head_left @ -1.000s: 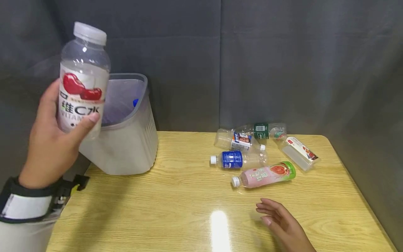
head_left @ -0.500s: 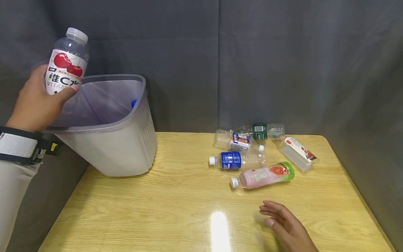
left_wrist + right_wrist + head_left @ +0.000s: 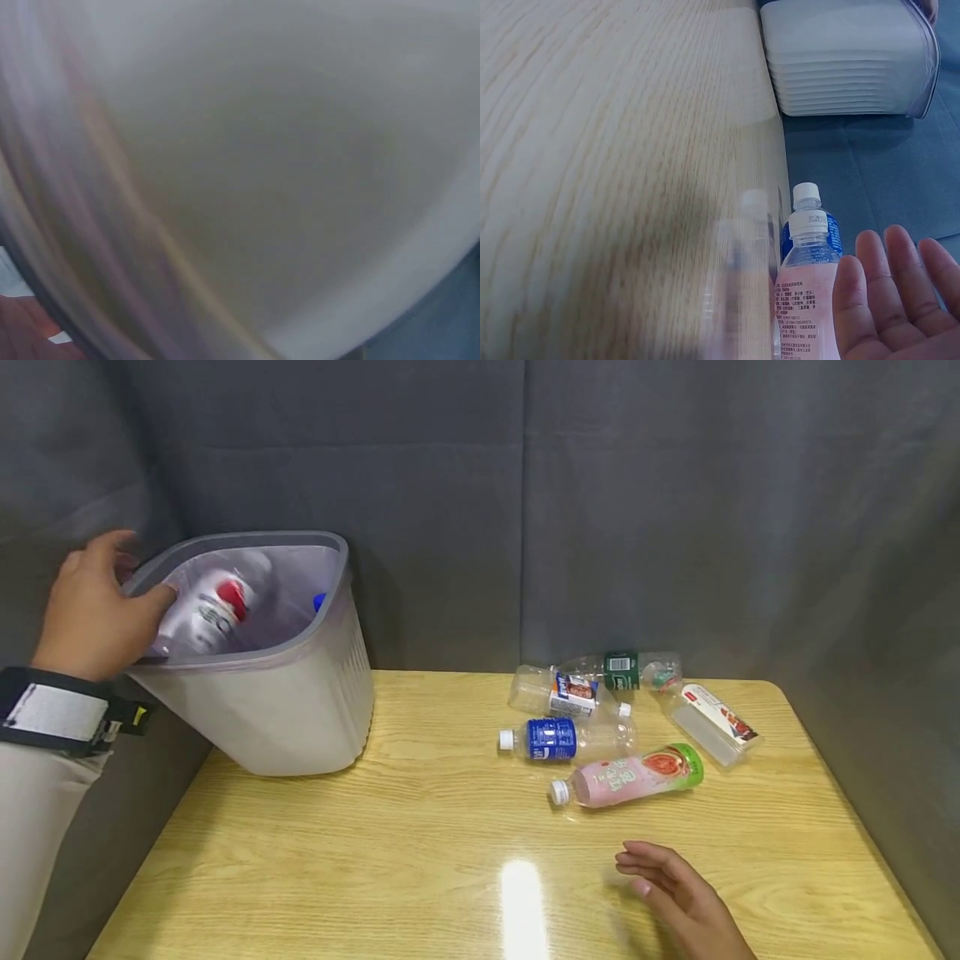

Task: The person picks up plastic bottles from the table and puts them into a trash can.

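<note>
In the head view, the left hand (image 3: pixel 97 606) is seen with fingers parted, nothing gripped; just beside its thumb, inside the bin (image 3: pixel 315 727), the cherry-labelled bottle (image 3: pixel 219 608) is blurred. By the left wrist, mostly pale blur is shown. Only from the right wrist is fine print revealed on the pink bottle (image 3: pixel 806 307), near the right hand's (image 3: pixel 900 311) straight, unfilled fingers.

Grey cloth (image 3: pixel 712 527) hangs behind a wood-grain table (image 3: pixel 405 852).

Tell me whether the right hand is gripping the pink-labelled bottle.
No, the head view shows wooden tabletop between the right hand and the pink-labelled bottle.
</note>
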A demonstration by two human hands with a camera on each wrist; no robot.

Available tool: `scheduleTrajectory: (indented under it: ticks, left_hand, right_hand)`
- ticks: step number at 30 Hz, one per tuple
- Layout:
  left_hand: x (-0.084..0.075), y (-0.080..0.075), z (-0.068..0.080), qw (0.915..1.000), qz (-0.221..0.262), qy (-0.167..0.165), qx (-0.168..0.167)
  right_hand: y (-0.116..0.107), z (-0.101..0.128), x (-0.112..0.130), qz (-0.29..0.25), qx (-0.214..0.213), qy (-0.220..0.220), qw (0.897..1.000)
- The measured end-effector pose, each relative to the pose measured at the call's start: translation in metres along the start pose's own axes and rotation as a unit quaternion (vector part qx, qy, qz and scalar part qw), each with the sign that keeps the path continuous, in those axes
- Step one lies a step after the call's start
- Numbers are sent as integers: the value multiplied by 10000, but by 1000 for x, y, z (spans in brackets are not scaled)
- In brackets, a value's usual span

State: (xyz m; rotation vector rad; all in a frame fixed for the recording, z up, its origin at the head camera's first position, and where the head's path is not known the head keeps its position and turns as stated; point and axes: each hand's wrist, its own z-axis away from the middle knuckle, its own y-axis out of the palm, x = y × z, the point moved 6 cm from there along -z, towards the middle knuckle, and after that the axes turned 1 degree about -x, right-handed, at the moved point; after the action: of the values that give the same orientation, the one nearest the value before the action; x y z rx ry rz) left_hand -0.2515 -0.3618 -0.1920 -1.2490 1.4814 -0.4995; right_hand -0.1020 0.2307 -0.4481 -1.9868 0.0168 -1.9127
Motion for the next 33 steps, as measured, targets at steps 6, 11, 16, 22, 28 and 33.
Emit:
scheduleTrajectory:
  ticks: [6, 11, 16, 22, 28, 33]
  left_hand:
    - [-3, -1, 4, 9999, -17, 155, -1]
    - [-8, 1, 9, 9997, 46, 235, 28]
    - [-21, 2, 22, 9988, 211, 420, -124]
    - [-59, 6, 58, 9830, 505, 1573, -800]
    - [-110, 16, 115, 9457, 721, 2926, -1220]
    - [-134, 48, 165, 9397, 995, 3213, -617]
  right_hand:
    - [-1, 1, 1, 13, 11, -16, 10000]
    - [-2, 2, 1, -21, 63, -13, 10000]
    - [-4, 0, 1, 72, 47, 73, 9999]
    - [-10, -10, -2, 282, -17, 350, 9990]
    - [-20, -29, -4, 647, 35, -97, 9978]
    - [-32, -48, 3, 1694, -224, -485, 9841]
